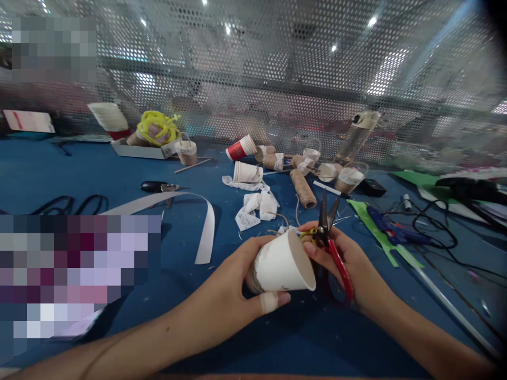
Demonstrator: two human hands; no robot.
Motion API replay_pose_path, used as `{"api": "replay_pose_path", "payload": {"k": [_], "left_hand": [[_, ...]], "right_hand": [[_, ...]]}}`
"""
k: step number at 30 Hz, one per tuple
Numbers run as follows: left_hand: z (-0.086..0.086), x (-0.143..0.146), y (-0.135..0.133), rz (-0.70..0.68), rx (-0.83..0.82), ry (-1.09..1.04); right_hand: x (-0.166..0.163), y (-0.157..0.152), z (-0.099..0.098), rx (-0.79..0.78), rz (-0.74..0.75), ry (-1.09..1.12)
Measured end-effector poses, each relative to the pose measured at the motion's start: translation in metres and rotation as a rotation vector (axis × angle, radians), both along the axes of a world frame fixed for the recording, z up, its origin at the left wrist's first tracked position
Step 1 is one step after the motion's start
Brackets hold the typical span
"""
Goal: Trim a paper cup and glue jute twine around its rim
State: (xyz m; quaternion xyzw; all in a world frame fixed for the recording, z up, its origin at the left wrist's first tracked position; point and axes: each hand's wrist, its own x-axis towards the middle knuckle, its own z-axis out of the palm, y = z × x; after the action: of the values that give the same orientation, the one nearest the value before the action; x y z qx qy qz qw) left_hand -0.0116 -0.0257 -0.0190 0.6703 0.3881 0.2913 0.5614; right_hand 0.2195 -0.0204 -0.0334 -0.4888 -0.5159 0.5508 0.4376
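A white paper cup (279, 264) lies tilted in my left hand (241, 279), its mouth turned toward the right. My left fingers wrap round its base, where a brownish band shows; the thumb, with a pale bandage on it, presses along the near side. In my right hand (352, 258) is a pair of scissors (336, 264) with red handles, the dark blades apart and pointing up and away. The blades stand just beyond the cup's rim. Something small and yellow shows by the scissors' pivot, and I cannot make out whether it belongs to them.
Past my hands lie crumpled white paper (257, 208), a roll of twine (303, 188), stacked paper cups (247, 172) and several twine-wrapped cups. At right sits a blue glue gun (396, 227) with cords; at left curves a white strip (206, 232). A perforated metal screen (253, 79) stands behind.
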Motion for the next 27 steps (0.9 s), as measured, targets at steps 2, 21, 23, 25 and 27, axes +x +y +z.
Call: {"api": "replay_pose_path", "payload": {"k": [2,21,23,25,27], "left_hand": [[-0.001,-0.002,0.000,0.017,0.218,0.128],[-0.004,-0.014,0.000,-0.073,0.677,0.309],[-0.003,-0.015,0.001,-0.086,0.707,0.301],[-0.002,-0.015,0.001,-0.096,0.728,0.284],[-0.004,-0.015,0.002,-0.086,0.760,0.251]], "right_hand": [[0.000,0.000,0.001,0.007,0.008,-0.021],[0.014,-0.002,0.000,0.513,0.041,-0.503],[0.017,-0.003,0.003,0.579,0.032,-0.623],[0.018,-0.005,0.005,0.600,0.041,-0.673],[0.020,-0.007,0.006,0.599,0.076,-0.702]]}}
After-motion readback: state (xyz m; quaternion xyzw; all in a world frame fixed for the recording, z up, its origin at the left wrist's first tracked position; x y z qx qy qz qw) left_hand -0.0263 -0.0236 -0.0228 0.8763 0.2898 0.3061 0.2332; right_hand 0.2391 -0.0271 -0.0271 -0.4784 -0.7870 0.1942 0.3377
